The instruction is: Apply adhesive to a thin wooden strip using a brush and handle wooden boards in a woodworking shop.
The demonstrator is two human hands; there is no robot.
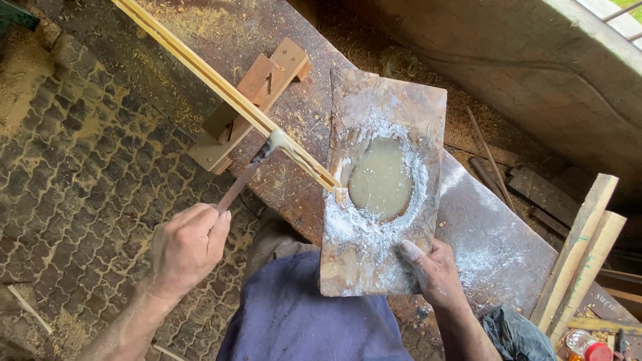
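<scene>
Left hand (187,247) clamped thin dark spreader stick (244,177); right hand (435,271) gripped powder-caked wooden board (374,261), beside its beige glue puddle (380,177).

It was a rough woodworking workshop: sawdust (27,67) lay over the paved floor (80,200), and timber offcuts (582,247) leaned beside the worn table (495,247).
</scene>
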